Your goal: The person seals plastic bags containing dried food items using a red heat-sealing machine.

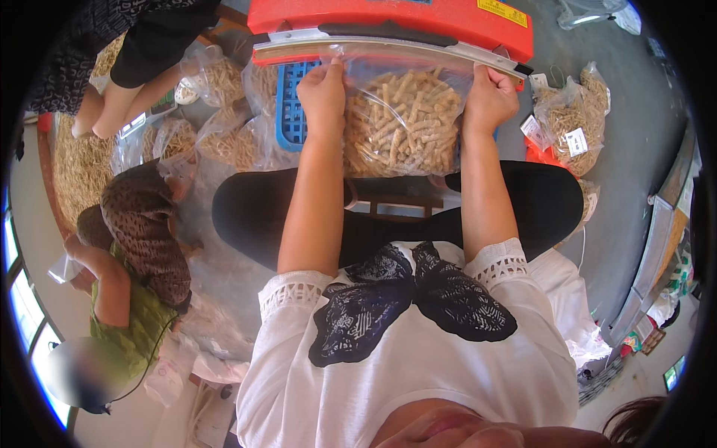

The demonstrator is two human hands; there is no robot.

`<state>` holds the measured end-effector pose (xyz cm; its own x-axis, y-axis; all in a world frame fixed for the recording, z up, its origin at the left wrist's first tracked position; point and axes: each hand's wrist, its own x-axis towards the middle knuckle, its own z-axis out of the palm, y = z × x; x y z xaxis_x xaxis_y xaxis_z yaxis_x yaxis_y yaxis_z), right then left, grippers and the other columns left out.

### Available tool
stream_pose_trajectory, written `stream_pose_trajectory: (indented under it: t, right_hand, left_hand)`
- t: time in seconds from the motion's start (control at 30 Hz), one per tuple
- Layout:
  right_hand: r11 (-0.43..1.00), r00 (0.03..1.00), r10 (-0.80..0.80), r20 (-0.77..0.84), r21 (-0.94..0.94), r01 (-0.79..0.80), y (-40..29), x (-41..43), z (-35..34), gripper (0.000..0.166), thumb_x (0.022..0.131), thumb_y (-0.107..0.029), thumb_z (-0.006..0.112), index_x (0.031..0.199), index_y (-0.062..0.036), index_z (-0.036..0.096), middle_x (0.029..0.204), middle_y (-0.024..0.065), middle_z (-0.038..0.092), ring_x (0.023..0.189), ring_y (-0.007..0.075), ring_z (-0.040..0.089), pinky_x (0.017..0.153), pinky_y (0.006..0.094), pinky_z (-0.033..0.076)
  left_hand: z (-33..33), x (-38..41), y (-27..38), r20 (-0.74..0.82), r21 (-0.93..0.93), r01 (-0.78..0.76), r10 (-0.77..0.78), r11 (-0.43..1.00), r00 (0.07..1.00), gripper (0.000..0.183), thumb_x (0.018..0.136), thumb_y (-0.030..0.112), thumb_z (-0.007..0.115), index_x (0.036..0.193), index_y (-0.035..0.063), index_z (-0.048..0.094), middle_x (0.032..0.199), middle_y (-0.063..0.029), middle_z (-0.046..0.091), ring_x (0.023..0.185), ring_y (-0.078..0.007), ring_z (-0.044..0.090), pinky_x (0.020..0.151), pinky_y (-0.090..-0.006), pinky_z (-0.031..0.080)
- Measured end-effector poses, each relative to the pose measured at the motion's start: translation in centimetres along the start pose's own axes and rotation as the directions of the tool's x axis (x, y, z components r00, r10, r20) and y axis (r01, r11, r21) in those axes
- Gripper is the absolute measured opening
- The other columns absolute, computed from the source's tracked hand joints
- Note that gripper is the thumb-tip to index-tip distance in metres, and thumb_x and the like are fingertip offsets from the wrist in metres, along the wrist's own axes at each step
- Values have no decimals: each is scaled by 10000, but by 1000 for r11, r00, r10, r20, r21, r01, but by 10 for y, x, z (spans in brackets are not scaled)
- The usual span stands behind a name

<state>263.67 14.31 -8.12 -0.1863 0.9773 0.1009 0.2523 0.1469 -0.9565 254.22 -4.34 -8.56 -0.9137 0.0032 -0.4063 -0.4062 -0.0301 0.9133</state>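
Note:
A clear plastic bag full of short tan stick-like pieces hangs in front of me, above my lap. My left hand pinches its upper left corner and my right hand its upper right corner. The bag's top edge lies along the front of a red impulse heat sealer. The sealer's metal bar with a black grip runs just above both hands. Whether the bag's edge lies under the bar is hard to tell. Behind the bag stands a blue plastic crate, mostly hidden.
Filled bags crowd the floor at left, and labelled bags lie at right. A co-worker in green sits at left beside a heap of tan pieces. Another person's arms reach in at upper left.

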Motion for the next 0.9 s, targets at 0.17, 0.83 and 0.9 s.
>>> stream_pose_trajectory:
  t: [0.17, 0.83, 0.9]
  right_hand:
    - [865, 925, -368, 95, -329, 378, -29, -8, -22, 126, 738, -53, 651, 852, 0, 639, 776, 61, 603, 725, 186, 567, 689, 304, 453]
    - [120, 120, -499, 858, -68, 990, -73, -14, 15, 146, 663, -94, 561, 713, -21, 677, 867, 109, 590, 852, 273, 604, 863, 390, 443]
    - [145, 141, -481, 865, -80, 986, -73, -14, 15, 143, 668, -95, 560, 704, -24, 680, 877, 110, 590, 862, 275, 603, 874, 391, 440]
  left_hand:
    - [5, 11, 4, 26, -19, -41, 41, 999, 999, 195, 809, 150, 613, 699, -10, 634, 587, 1, 548, 502, -63, 442, 473, -219, 328]
    - [8, 12, 3, 24, -101, 36, -34, 994, 999, 185, 779, 125, 665, 831, -53, 665, 646, 3, 562, 552, -71, 447, 503, -222, 338]
    - [8, 12, 3, 38, -108, 19, -15, 994, 999, 197, 775, 129, 664, 835, -59, 664, 651, 0, 559, 569, -77, 457, 521, -230, 353]
